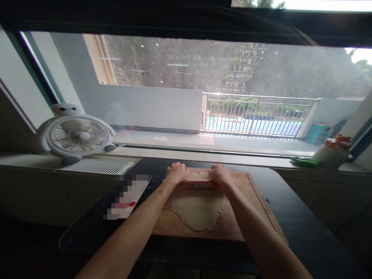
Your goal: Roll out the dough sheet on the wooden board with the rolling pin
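My left hand [177,173] and my right hand [221,175] are closed around the two ends of a rolling pin [200,184], which has a red-and-white label along its middle. The pin lies across the far part of a flat sheet of pale dough [199,211]. Uneven, cracked edges run around the sheet, and it narrows towards me. Beneath the dough is a wooden board [252,190]. Both arms reach forward over the board, one on each side of the dough. My fingers and palms hide the pin's ends.
The board rests on a dark table [293,201] by a wide window. A partly blurred flat item [129,203] lies left of the board. On the sill stand a white fan [83,135] at left and a pale pot-like figure [331,155] at right, beside something green [305,162].
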Demonstrator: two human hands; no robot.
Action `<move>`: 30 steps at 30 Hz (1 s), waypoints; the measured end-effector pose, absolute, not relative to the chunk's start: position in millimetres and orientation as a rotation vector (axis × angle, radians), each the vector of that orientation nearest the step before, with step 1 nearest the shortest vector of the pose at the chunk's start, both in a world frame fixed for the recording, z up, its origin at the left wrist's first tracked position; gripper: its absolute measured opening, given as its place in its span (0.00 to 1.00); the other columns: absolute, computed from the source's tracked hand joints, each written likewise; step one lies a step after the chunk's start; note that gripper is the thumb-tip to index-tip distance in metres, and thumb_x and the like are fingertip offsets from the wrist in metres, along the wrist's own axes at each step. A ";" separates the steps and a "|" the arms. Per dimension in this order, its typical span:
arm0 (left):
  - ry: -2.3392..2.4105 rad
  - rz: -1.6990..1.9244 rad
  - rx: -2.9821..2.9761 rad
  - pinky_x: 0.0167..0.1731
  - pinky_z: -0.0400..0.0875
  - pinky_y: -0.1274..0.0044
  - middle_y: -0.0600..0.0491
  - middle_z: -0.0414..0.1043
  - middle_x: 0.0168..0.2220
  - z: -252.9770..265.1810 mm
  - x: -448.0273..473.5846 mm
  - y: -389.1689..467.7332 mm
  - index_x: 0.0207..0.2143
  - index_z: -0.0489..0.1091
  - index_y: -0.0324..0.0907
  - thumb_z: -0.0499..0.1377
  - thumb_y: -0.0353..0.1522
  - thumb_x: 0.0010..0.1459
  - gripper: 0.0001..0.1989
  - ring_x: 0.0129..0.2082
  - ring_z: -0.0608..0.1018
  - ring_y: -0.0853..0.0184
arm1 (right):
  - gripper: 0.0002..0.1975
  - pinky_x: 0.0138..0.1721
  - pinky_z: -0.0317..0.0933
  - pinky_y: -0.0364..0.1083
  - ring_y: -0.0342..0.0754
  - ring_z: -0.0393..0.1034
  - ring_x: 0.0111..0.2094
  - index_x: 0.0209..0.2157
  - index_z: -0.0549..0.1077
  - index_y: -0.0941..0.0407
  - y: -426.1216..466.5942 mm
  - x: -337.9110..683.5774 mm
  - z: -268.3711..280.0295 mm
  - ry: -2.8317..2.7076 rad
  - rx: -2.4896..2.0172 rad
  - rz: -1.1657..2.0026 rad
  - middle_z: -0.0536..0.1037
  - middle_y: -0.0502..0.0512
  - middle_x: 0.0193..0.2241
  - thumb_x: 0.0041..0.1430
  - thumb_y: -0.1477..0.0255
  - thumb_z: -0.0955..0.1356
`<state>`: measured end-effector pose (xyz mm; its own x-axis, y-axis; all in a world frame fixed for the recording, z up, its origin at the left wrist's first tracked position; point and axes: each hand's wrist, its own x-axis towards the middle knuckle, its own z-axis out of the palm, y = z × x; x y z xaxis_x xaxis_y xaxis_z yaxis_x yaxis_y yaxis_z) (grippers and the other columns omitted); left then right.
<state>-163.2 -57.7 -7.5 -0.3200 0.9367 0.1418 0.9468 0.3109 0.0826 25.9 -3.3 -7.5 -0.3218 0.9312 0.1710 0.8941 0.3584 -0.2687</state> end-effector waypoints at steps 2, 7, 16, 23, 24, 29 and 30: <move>-2.469 -0.239 -1.803 0.45 0.60 0.64 0.46 0.68 0.46 -7.6 -158.1 -71.2 0.41 0.70 0.44 0.41 0.41 0.56 0.22 0.47 0.67 0.57 | 0.17 0.39 0.53 0.45 0.50 0.62 0.42 0.40 0.72 0.57 -18.4 32.4 -6.8 -2.325 -1.620 0.181 0.71 0.60 0.41 0.57 0.66 0.57; -2.400 -0.294 -1.780 0.46 0.57 0.64 0.49 0.69 0.46 -5.6 -141.3 -104.8 0.37 0.71 0.47 0.40 0.42 0.57 0.21 0.49 0.65 0.59 | 0.19 0.41 0.53 0.47 0.50 0.61 0.42 0.41 0.71 0.55 -56.2 44.0 -5.0 -2.274 -1.607 0.132 0.70 0.59 0.42 0.59 0.64 0.54; -2.367 -0.353 -1.704 0.45 0.59 0.66 0.46 0.70 0.43 2.6 -145.9 -82.3 0.38 0.72 0.43 0.42 0.39 0.56 0.21 0.47 0.66 0.58 | 0.17 0.41 0.52 0.45 0.50 0.61 0.42 0.37 0.72 0.57 -24.9 30.2 -3.9 -2.238 -1.575 0.026 0.71 0.59 0.39 0.58 0.68 0.56; -2.338 -0.340 -1.710 0.45 0.59 0.67 0.45 0.70 0.41 -2.2 -166.3 -27.7 0.37 0.72 0.40 0.46 0.37 0.52 0.18 0.46 0.66 0.57 | 0.15 0.40 0.52 0.45 0.51 0.61 0.43 0.38 0.72 0.58 27.0 9.1 -4.6 -2.287 -1.576 0.013 0.72 0.60 0.39 0.57 0.72 0.57; -2.331 -0.338 -1.719 0.45 0.59 0.68 0.45 0.70 0.41 -2.8 -167.3 -25.5 0.37 0.72 0.40 0.47 0.37 0.52 0.18 0.45 0.67 0.58 | 0.15 0.40 0.52 0.45 0.51 0.61 0.43 0.38 0.72 0.59 28.6 7.9 -5.1 -2.291 -1.577 0.013 0.72 0.60 0.39 0.57 0.72 0.57; -2.335 -0.327 -1.727 0.45 0.59 0.69 0.45 0.70 0.42 -3.1 -163.2 -38.7 0.38 0.72 0.41 0.46 0.38 0.53 0.19 0.46 0.66 0.58 | 0.16 0.41 0.53 0.45 0.51 0.61 0.44 0.39 0.72 0.58 14.4 15.1 -5.3 -2.292 -1.592 0.042 0.72 0.60 0.40 0.58 0.70 0.57; -2.344 -0.323 -1.725 0.45 0.59 0.68 0.45 0.70 0.43 -2.9 -161.0 -45.2 0.38 0.72 0.41 0.45 0.38 0.53 0.19 0.46 0.66 0.58 | 0.16 0.41 0.53 0.45 0.51 0.61 0.44 0.39 0.72 0.58 7.6 18.6 -4.8 -2.289 -1.600 0.055 0.72 0.60 0.40 0.58 0.69 0.57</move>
